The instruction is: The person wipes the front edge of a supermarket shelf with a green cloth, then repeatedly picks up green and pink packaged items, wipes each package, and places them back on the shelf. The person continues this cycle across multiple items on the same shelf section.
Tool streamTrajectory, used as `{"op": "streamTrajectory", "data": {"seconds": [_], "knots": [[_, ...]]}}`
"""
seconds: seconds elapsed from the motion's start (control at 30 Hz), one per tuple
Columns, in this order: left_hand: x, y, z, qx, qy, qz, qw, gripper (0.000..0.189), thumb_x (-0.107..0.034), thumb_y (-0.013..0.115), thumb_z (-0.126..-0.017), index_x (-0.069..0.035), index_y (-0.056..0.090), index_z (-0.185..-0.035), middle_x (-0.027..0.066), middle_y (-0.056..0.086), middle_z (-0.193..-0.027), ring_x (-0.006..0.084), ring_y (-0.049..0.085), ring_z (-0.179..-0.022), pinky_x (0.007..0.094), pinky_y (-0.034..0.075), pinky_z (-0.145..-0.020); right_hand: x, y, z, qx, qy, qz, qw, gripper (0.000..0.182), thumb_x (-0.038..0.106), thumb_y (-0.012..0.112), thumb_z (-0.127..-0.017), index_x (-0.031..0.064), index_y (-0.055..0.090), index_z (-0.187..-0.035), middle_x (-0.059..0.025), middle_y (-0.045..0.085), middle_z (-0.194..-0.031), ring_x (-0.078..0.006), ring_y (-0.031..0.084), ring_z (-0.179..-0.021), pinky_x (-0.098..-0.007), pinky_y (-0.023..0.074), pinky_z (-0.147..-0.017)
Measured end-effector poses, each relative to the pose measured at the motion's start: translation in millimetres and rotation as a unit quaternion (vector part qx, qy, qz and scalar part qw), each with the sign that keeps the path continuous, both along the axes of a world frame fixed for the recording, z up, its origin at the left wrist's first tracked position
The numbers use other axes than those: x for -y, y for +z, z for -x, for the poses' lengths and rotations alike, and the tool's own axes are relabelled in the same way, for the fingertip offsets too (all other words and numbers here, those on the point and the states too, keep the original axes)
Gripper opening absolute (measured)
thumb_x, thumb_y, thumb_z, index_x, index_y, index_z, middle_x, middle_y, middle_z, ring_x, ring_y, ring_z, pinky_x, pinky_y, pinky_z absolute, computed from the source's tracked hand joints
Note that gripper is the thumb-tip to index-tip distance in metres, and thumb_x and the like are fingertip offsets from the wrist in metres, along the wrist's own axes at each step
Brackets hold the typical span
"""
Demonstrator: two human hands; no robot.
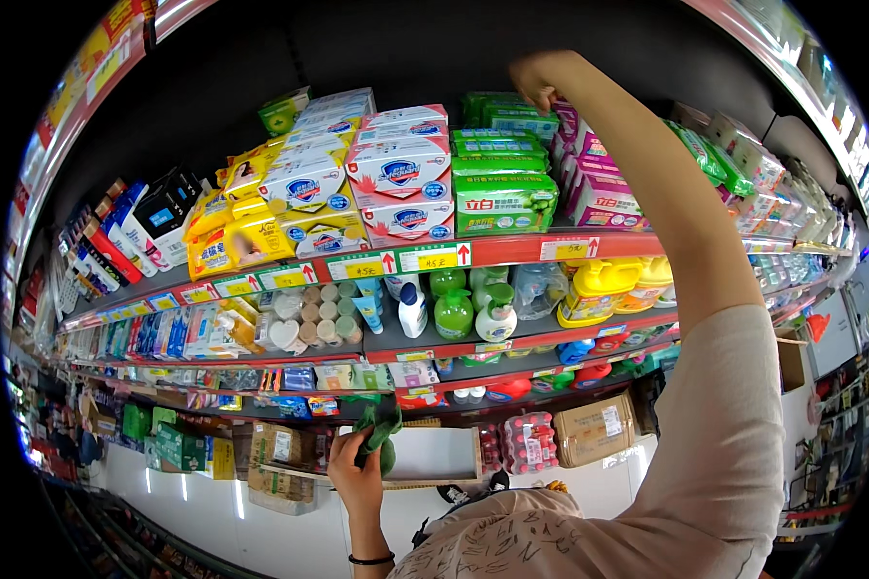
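Note:
Low in front of me, my left hand (357, 467) grips a crumpled green cloth (380, 434). My right hand (539, 78) is raised over the upper shelf. It is bent at the wrist with curled fingers, close above magenta soap packs (599, 199), and I cannot tell whether it touches or holds anything. Green soap packs (505, 203) are stacked to its left. Farther left come pink-and-white Safeguard soap boxes (400, 174), yellow-and-white soap boxes (304, 192) and yellow soap packs (257, 239). Part of the shelf's right side is hidden by my right arm.
Pump bottles (452, 315) and yellow jugs (599, 286) stand on the shelf below. Price tags line the red shelf edge (507, 250). Near the floor are a shallow white tray (434, 452), cardboard cartons (595, 428) and shrink-wrapped bottles (530, 443).

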State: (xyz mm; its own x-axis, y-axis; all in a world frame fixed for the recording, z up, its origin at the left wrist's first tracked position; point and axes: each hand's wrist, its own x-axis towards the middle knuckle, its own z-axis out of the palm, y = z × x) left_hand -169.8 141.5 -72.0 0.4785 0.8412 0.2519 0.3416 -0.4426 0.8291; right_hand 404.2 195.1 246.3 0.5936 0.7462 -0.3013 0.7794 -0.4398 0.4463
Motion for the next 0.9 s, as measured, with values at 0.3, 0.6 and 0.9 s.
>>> {"op": "streamTrajectory", "data": {"seconds": [0.3,0.6,0.9], "knots": [[-3.9,-11.5,24.6,-0.014,0.027,0.007,0.999,0.022,-0.003,0.074,-0.085,-0.001,0.074,-0.108,0.0120,0.067,-0.100,0.0284,0.066,-0.091,0.0364,0.051,-0.080,16.9,-9.7,47.5,0.030,-0.041,-0.016,0.999,0.048,0.013,0.091,-0.070,-0.0006,0.074,-0.113,-0.0178,0.072,-0.117,-0.0336,0.070,-0.108,-0.0473,0.0572,-0.087],[1.7,-13.1,25.8,-0.014,0.021,-0.011,1.000,0.024,0.000,0.074,-0.083,-0.001,0.074,-0.106,0.0123,0.067,-0.098,0.0286,0.066,-0.090,0.0362,0.051,-0.081,26.7,13.9,45.0,0.007,0.055,-0.111,0.992,0.061,0.010,0.068,-0.080,0.0067,0.054,-0.139,-0.0196,0.067,-0.124,-0.0343,0.066,-0.112,-0.0434,0.0534,-0.093],[30.7,17.5,18.0,0.055,-0.003,-0.037,0.998,0.030,0.004,0.072,-0.079,0.001,0.072,-0.109,0.0141,0.068,-0.104,0.0282,0.066,-0.097,0.0371,0.051,-0.087,144.5,41.2,119.3,0.077,0.278,-0.510,0.810,0.041,0.015,0.065,-0.088,0.0034,0.056,-0.126,-0.0230,0.060,-0.121,-0.0380,0.057,-0.117,-0.0438,0.0474,-0.099]]}}
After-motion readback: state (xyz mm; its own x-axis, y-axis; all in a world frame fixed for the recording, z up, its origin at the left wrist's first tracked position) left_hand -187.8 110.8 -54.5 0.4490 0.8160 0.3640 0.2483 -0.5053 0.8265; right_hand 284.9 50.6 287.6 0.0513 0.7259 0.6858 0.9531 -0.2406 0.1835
